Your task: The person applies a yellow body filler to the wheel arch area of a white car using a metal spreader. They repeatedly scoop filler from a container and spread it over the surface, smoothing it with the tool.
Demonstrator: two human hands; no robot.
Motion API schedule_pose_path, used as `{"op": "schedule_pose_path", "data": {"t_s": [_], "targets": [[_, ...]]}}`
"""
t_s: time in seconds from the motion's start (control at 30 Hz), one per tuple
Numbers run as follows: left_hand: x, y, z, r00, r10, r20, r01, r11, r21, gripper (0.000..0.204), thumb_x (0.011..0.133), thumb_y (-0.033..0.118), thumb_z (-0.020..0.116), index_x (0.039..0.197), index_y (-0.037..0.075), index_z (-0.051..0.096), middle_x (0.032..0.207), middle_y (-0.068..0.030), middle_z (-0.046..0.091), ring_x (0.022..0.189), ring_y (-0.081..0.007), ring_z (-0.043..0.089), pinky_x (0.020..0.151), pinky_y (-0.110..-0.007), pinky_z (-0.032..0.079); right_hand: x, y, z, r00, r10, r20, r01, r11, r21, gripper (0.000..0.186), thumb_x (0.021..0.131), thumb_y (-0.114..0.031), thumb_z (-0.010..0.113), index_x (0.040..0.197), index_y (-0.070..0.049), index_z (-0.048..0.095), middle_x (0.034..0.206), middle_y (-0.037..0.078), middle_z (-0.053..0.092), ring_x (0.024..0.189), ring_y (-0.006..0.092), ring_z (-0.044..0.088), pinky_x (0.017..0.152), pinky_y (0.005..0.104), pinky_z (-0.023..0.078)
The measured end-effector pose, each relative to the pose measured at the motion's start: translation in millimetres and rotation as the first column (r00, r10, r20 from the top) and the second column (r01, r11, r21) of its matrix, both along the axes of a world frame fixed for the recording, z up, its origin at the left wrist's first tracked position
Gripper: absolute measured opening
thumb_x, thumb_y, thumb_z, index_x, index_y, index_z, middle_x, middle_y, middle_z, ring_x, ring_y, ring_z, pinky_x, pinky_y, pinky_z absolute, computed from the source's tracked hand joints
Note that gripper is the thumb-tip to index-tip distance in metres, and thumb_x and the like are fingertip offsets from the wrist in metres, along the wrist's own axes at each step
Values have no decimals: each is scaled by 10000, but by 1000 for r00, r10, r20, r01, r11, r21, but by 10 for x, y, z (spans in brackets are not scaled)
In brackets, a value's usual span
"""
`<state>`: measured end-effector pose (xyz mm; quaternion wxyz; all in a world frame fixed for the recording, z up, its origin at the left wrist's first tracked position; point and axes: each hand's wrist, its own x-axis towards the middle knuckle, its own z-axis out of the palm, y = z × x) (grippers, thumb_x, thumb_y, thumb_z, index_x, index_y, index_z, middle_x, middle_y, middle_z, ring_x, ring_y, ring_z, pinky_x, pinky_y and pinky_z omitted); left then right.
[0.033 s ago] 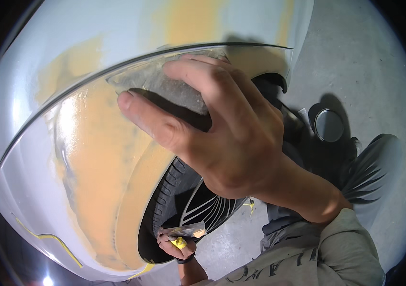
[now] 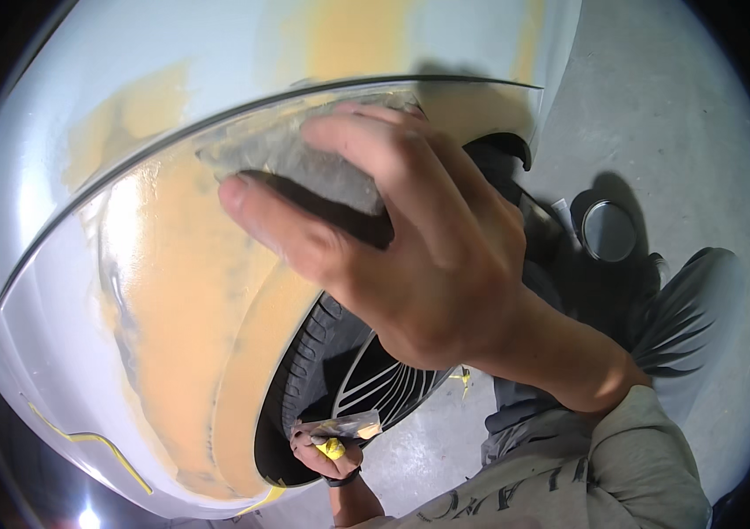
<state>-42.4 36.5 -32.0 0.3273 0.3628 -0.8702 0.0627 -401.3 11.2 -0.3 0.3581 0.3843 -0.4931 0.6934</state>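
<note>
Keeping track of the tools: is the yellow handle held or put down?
Held: the left hand is closed around the yellow handle, whose end pokes out of its grip.

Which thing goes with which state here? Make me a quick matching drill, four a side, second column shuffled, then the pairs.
Things
1. Right hand
2. Left hand
3. Round tin
4. Tyre

Places and states
A. Standing on the grey floor
B. Gripping a yellow piece
C. Black and grooved
D. Holding a greyish sheet

Pairs: 1-D, 2-B, 3-A, 4-C
</note>
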Motion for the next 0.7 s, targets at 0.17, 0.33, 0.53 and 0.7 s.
{"op": "schedule_pose_path", "data": {"t_s": [0.17, 0.33, 0.53, 0.7], "targets": [[24, 12, -4, 999, 25, -29, -25, 1000, 5, 571, 988, 556, 484, 970, 3, 625, 814, -142, 655, 680, -293, 606, 644, -386, 473, 230, 125, -181, 997, 78, 22, -79, 995, 56, 260, 918, -284, 755, 1162, -195, 745, 1090, 129, 659, 1037, 312, 710, 922, 565, 606], [82, 32, -19, 996, 92, 10, -91, 994, -62, 576, 991, 558, 482, 1004, 2, 633, 864, -147, 662, 720, -289, 617, 680, -379, 485, 254, 401, -308, 984, 172, 54, -178, 973, 147, 374, 788, -322, 880, 1156, -330, 811, 1154, 68, 689, 1096, 258, 718, 1019, 512, 618], [142, 10, -32, 999, 25, -30, -25, 1000, -9, 607, 1024, 560, 473, 1101, -22, 627, 941, -151, 653, 786, -269, 613, 727, -367, 490, 41, 413, -202, 993, 97, 73, -105, 988, 112, 358, 807, -304, 868, 1159, -315, 809, 1126, 72, 718, 1043, 242, 739, 965, 477, 648], [130, 11, -51, 999, 11, -53, -13, 1000, -24, 604, 1046, 539, 457, 1121, -38, 621, 931, -142, 641, 793, -265, 609, 735, -364, 489, -113, 62, -158, 998, -2, 60, 5, 999, -38, 190, 979, -347, 663, 1097, -229, 753, 1023, 84, 668, 985, 253, 718, 912, 511, 611]]}}
